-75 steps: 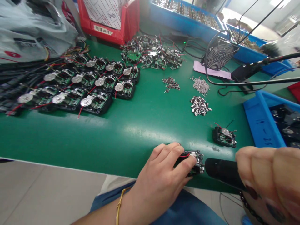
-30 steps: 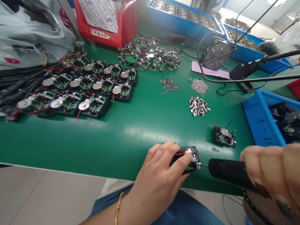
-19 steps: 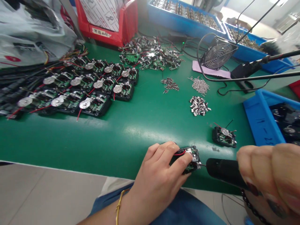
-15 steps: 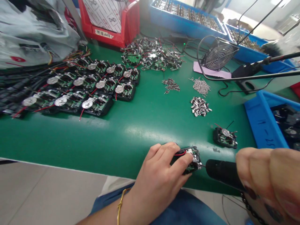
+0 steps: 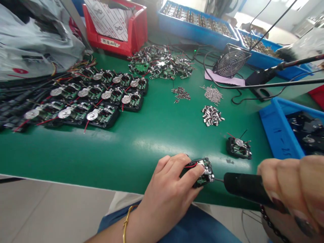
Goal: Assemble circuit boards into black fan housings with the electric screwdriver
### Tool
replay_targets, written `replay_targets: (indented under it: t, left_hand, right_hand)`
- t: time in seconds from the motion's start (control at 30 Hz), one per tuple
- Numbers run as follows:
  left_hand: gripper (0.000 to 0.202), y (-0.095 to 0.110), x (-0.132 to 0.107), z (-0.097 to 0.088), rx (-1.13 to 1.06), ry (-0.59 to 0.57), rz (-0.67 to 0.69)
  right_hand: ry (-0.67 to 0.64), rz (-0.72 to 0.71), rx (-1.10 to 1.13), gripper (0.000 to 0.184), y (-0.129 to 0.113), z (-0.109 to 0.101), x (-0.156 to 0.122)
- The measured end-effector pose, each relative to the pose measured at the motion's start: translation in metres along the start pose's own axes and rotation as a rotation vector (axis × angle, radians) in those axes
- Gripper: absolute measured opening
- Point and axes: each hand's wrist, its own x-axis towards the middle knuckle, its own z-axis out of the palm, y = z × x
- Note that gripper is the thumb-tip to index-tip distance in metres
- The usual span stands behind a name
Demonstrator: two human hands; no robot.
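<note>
Left hand (image 5: pixel 172 182) pins the open-topped circuit unit (image 5: pixel 207 170) by the worktop's (image 5: pixel 131 152) front edge; right hand (image 5: pixel 291 182) is wrapped round a black-handled tool (image 5: pixel 244 185), its thin shaft (image 5: pixel 218 180) reaching the unit's near-right end. Tip seating unclear. Judgement: hold shaft in line, push evenly, brace unit against that push, left hand out of the tip's path.

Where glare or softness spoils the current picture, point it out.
Head view: glare streaks the green tabletop beyond the left hand; head view, right edge: the right hand around the black tool handle looks soft; head view, upper right: the background is washed out.
</note>
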Motion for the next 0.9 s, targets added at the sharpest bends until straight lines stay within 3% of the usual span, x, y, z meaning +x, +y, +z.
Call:
replay_targets:
  t: [0.07,0.2,0.3,0.37,0.47,0.5,0.67,0.77,0.9]
  left_hand:
    - [0.028,0.000,0.000,0.000,0.002,0.000,0.003]
    - [0.029,0.000,-0.001,0.001,0.005,-0.002,0.002]
    - [0.029,0.000,-0.001,0.001,0.005,-0.011,0.001]
    - [0.030,0.000,-0.001,0.001,0.002,-0.015,0.000]
    - [0.030,0.001,0.000,0.000,0.002,-0.015,-0.001]
    - [0.030,0.001,0.000,0.001,0.004,-0.014,-0.001]
    - [0.029,0.001,-0.001,0.001,0.013,-0.013,-0.004]
    - [0.029,0.000,-0.001,0.001,0.021,-0.008,0.003]
    - [0.028,0.000,0.001,0.000,0.037,0.009,0.024]
  right_hand:
    - [0.039,0.024,0.018,0.043,0.001,0.002,-0.001]
    - [0.022,0.070,-0.008,0.026,-0.004,0.015,-0.001]
    - [0.022,0.049,-0.040,0.034,-0.006,0.011,0.004]
    - [-0.149,0.028,-0.032,0.048,-0.006,-0.003,0.011]
    - [-0.559,0.057,-0.061,0.059,-0.006,-0.022,0.020]
    - [-0.601,0.061,-0.087,0.061,-0.006,-0.024,0.021]
    - [-0.074,-0.063,-0.171,0.062,-0.006,0.007,0.010]
    - [-0.038,-0.075,-0.216,0.058,-0.006,0.026,0.006]
    - [-0.106,-0.107,-0.245,0.061,-0.006,0.030,0.009]
